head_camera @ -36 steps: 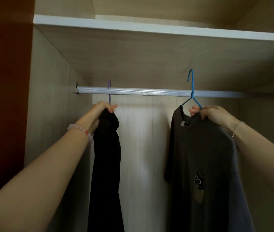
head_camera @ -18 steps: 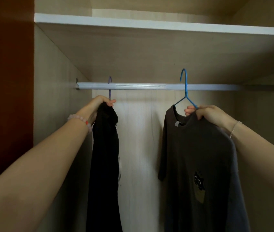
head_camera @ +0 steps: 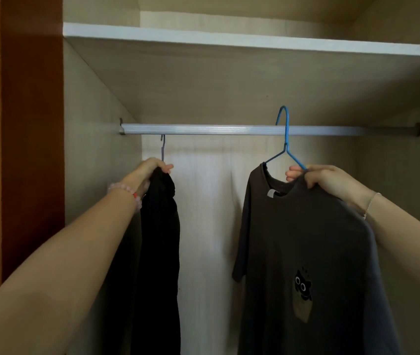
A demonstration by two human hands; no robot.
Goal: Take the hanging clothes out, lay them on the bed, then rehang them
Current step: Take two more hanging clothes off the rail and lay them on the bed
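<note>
The left hand (head_camera: 150, 169) is squeezed tight on the black clothes (head_camera: 160, 239) & its purple hanger (head_camera: 162, 148), which has just dropped off the rail (head_camera: 229, 129). The right hand (head_camera: 324, 179) pinches the brown shirt (head_camera: 306, 252); its blue hanger (head_camera: 284, 134) sits up by the rail, maybe coming off next.

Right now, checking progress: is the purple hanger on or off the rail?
Off: the purple hanger hook sits below the rail, held by the left hand.

Home wardrobe: rail (head_camera: 229, 129), hanging clothes (head_camera: 306, 239).
</note>
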